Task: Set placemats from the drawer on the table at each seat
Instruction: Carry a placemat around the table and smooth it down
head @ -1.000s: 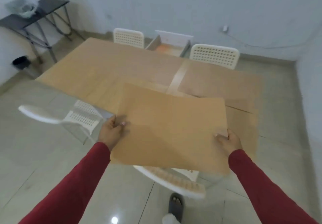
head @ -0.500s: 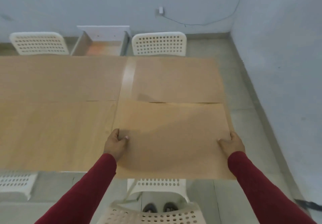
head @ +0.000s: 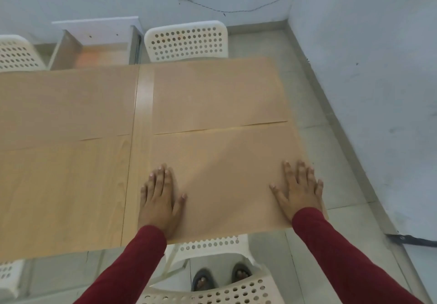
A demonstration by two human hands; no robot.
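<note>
A tan placemat (head: 227, 176) lies flat on the near right part of the wooden table (head: 66, 185). My left hand (head: 160, 197) rests palm down on its left edge, fingers spread. My right hand (head: 298, 190) lies flat on its right edge, fingers spread too. A second placemat (head: 217, 95) covers the far right part of the table. A third placemat (head: 63, 105) lies on the far left part. The open drawer (head: 99, 48) stands behind the table against the wall.
A white perforated chair (head: 186, 41) stands at the far right seat, another (head: 16, 53) at the far left. A white chair (head: 212, 287) is right below me at the near edge. The wall is close on the right.
The placemat was held by its edges above the table; it now lies flat, and both hands have let go and press down on it with open palms.
</note>
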